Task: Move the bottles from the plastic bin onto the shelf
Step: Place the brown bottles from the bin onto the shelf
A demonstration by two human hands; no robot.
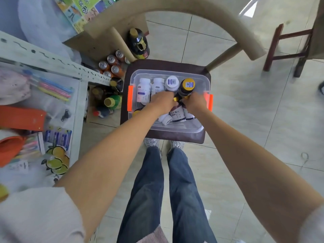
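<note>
A clear plastic bin (196, 128) with orange latches sits on a dark chair seat (175, 66). Inside, two white bottles (144, 90) lie at the back left, with a white-capped bottle (172, 82) and a dark bottle with a gold cap (188, 85) upright beside them. A brown labelled bottle (177, 114) lies near the front. Both my hands reach into the bin. My left hand (162, 101) curls over the bottles, its fingertips on a small gold cap (175, 99). My right hand (194, 102) wraps around the foot of the dark gold-capped bottle. The white metal shelf (77, 102) stands to the left.
The shelf holds pens, packets and an orange box (21, 118). Drink cans (112, 65) and large bottles (138, 42) stand on the floor between shelf and chair. The chair's curved backrest (175, 7) arches beyond the bin. A wooden stool (287, 50) stands at the right.
</note>
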